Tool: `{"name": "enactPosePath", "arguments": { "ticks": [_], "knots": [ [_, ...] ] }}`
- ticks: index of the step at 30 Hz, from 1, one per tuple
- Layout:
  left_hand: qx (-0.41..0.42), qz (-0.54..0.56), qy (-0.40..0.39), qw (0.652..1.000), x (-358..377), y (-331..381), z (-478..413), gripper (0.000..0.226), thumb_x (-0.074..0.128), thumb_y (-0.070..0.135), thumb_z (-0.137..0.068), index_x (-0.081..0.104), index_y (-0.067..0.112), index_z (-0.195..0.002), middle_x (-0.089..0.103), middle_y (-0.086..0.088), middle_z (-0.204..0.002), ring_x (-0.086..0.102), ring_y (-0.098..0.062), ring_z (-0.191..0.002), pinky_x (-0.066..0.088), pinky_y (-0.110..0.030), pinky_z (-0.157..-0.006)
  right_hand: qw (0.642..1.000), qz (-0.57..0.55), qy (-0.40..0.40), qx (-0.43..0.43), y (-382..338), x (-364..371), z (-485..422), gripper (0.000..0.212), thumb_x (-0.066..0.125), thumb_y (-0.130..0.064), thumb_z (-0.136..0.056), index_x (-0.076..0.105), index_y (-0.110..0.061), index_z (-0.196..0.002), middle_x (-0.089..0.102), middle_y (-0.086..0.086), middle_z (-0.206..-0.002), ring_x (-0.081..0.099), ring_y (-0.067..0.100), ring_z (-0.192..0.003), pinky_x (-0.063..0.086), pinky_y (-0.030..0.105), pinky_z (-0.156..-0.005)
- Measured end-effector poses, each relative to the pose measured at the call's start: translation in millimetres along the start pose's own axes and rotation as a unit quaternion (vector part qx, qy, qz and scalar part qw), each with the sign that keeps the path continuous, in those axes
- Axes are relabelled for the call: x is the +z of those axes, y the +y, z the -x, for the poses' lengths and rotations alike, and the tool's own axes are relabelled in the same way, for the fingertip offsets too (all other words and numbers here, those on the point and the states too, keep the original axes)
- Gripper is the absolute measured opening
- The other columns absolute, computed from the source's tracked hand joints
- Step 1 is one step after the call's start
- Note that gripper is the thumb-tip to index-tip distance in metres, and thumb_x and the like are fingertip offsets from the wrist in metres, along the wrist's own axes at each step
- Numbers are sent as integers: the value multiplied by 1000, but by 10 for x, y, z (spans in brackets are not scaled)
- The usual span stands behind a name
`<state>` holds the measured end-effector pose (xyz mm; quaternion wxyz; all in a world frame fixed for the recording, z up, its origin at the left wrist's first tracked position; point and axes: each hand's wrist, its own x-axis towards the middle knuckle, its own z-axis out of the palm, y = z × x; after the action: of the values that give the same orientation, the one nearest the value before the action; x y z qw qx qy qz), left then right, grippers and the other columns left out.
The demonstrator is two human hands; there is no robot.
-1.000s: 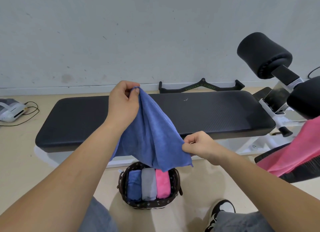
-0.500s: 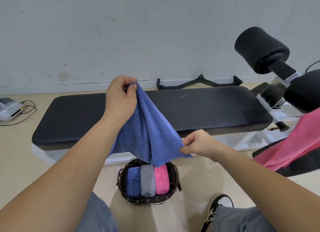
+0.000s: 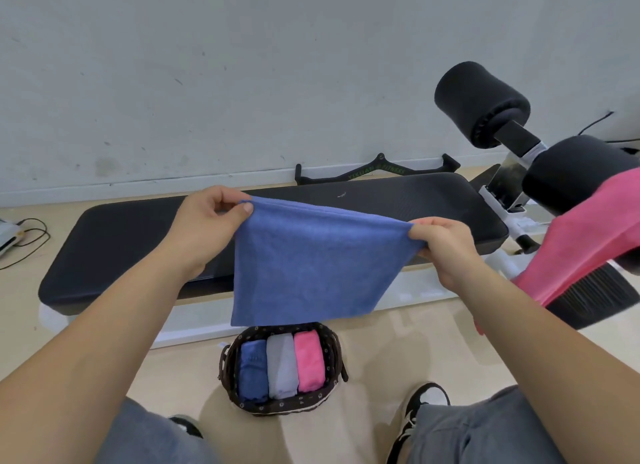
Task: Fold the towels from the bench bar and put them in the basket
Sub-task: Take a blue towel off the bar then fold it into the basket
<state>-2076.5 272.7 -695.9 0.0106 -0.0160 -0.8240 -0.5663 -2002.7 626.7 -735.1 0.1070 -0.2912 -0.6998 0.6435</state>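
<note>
While both hands (image 3: 207, 221) pinch its corners (top), blue towel (image 3: 311, 266) hangs between.

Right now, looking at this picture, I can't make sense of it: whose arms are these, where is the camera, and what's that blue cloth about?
No machine here: these are a person's own arms, filmed by a wide-angle camera worn on the head, looking forward and down. The left hand and right hand each pinch a top corner of a blue towel, holding it spread in the air in front of a black padded bench. On the floor below stands a dark basket with three folded towels side by side: blue one, grey one, pink one. At the right, a pink towel hangs over the bench's padded bar, not yet folded.
</note>
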Motion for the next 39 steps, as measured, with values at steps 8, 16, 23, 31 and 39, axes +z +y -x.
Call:
{"name": "enactPosePath", "arguments": {
  "ticks": [8, 16, 23, 31, 39],
  "knots": [
    [-28, 44, -35, 998, -198, -55, 228, 11, 69, 6, -94, 76, 13, -89, 77, -6, -97, 71, -23, -94, 60, -44, -92, 1000, 2, 3, 28, 45, -68, 135, 9, 75, -2, -86, 80, -8, -91, 76, 13, -100, 71, 31, -96, 57, 35, -74],
    [-67, 115, -75, 988, -311, 43, 344, 18, 63, 4, -73, 52, 9, -60, 49, -10, -68, 50, -22, -70, 48, -33, -64, 991, -102, 38, 75, -256, 20, 234, 15, 58, 13, -79, 65, 2, -87, 61, 18, -93, 64, 32, -77, 60, 37, -77],
    [-107, 56, -53, 991, -157, -125, 153, 8, 68, -3, -86, 68, 5, -84, 71, -13, -90, 71, -25, -87, 62, -39, -79, 993, -84, 48, 71, -215, 115, 125, 27, 65, 10, -80, 71, -3, -103, 64, 11, -102, 67, 28, -85, 62, 30, -62],
    [-58, -93, 14, 994, 125, -333, -342, 20, 63, 6, -94, 78, 19, -97, 75, 3, -92, 68, -12, -87, 52, -24, -71, 991, -78, 102, 41, -311, 476, -222, 30, 64, 12, -88, 74, -9, -106, 68, 10, -109, 69, 27, -98, 65, 29, -71],
    [-137, 98, 97, 981, 395, -323, -927, 12, 48, 8, -103, 59, 12, -106, 66, -10, -105, 76, -32, -69, 62, -33, -55, 992, -64, 110, 13, -508, 1042, -881, 36, 53, 12, -88, 71, -11, -110, 65, 6, -111, 68, 21, -91, 64, 29, -68]
  ]
}}
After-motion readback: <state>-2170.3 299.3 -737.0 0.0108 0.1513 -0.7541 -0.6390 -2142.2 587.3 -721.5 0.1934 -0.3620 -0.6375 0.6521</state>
